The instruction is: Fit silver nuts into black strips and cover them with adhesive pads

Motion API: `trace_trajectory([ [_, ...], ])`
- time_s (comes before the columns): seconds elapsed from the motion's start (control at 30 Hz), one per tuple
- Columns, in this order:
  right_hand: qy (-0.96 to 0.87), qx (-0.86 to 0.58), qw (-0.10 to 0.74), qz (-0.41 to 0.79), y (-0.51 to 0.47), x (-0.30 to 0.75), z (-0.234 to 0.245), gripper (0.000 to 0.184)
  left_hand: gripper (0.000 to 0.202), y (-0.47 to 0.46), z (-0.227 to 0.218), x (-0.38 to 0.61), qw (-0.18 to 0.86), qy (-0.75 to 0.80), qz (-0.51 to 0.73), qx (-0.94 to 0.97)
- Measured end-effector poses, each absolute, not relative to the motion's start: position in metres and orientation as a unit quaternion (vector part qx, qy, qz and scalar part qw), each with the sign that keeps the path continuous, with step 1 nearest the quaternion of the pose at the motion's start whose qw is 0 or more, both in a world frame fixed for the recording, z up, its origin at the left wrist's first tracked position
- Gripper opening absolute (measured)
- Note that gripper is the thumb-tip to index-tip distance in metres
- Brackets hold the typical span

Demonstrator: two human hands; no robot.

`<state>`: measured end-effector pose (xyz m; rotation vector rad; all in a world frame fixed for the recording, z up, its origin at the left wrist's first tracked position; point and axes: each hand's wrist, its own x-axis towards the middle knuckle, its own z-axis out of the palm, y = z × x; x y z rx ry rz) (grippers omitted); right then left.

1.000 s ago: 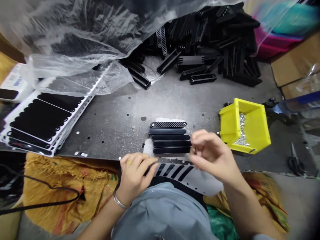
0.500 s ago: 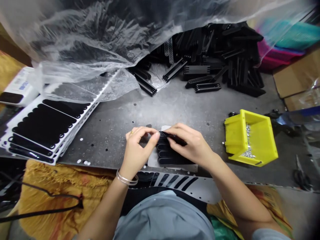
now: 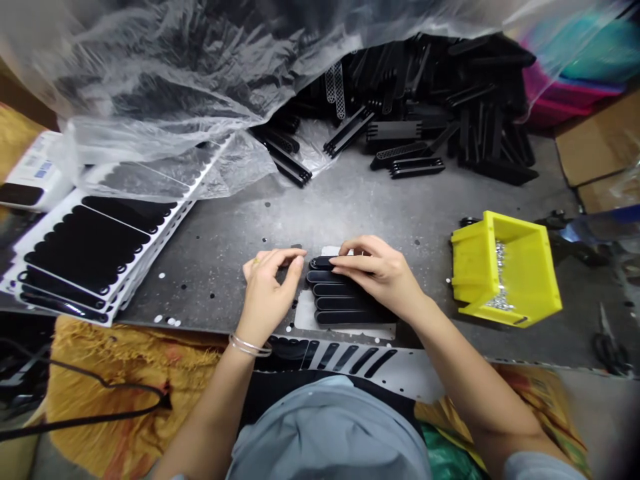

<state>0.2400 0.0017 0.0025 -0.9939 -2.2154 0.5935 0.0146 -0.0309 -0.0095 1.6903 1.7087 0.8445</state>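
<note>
— Strips (image 3: 340, 303)?
— Black, laid edge to edge in a short row on a white card (image 3: 305, 312), directly under the right hand (image 3: 385, 273), at the near edge of the table (image 3: 350, 207).
— Grip on them?
— Nothing clasped. Right hand spread flat, fingers (image 3: 350, 265) straight, resting along the farthest strip (image 3: 320, 263).
— And the left hand (image 3: 267, 287)?
— Just beside that strip's left end, thumb and forefinger curled toward each other. Pinching something or not: cannot tell. Touching the strip or just short of it: cannot tell either.
— Further out?
— Right of the right hand, apart from it, a yellow bin (image 3: 467, 267) with small silver bits (image 3: 497, 267) inside. Beyond both hands, well apart, a pile (image 3: 440, 100) of black parts, partly under clear plastic (image 3: 175, 80). Left of the left hand, well apart, sheets (image 3: 85, 253) of black stickers. Nearer the body than either hand, a liner (image 3: 410, 373) with empty slots. Far to the right, past the bin, scissors (image 3: 607, 340).
</note>
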Motion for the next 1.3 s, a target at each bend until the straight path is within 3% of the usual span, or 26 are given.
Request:
trace_trajectory([
  [0.17, -0.839, -0.378, 0.301, 0.249, 0.005, 0.239, -0.007, 0.016, 0.021, -0.023, -0.012, 0.015, 0.345, 0.619, 0.323, 0.628],
  [0.53, -0.825, -0.433, 0.266, 0.247, -0.001, 0.256, 0.010, 0.018, 0.012, -0.018, -0.017, 0.019, 0.333, 0.635, 0.329, 0.615],
  [0.67, -0.757, -0.495, 0.306, 0.298, -0.006, 0.283, 0.009, 0.014, 0.014, -0.016, -0.017, 0.019, 0.341, 0.635, 0.332, 0.608],
  [0.87, -0.765, -0.461, 0.338, 0.297, -0.003, 0.288, -0.007, 0.012, 0.018, -0.014, -0.023, 0.016, 0.338, 0.634, 0.322, 0.616],
  [1.03, -0.754, -0.511, 0.361, 0.200, -0.013, 0.295, -0.002, 0.017, 0.024, -0.017, -0.012, 0.015, 0.285, 0.617, 0.297, 0.671],
  [1.1, -0.710, -0.568, 0.379, 0.171, -0.030, 0.303, 0.005, 0.022, 0.040, -0.020, -0.004, 0.019, 0.256, 0.562, 0.275, 0.737],
  [1.2, -0.657, -0.618, 0.385, 0.195, -0.068, 0.313, 0.011, 0.020, 0.113, -0.024, 0.001, 0.029, 0.249, 0.451, 0.188, 0.836],
  [1.23, -0.651, -0.622, 0.377, 0.217, -0.080, 0.315, 0.008, 0.020, 0.127, -0.025, 0.001, 0.033, 0.245, 0.428, 0.156, 0.856],
  [1.3, -0.657, -0.618, 0.340, 0.266, -0.101, 0.316, -0.001, 0.026, 0.128, -0.026, -0.003, 0.041, 0.229, 0.417, 0.128, 0.871],
])
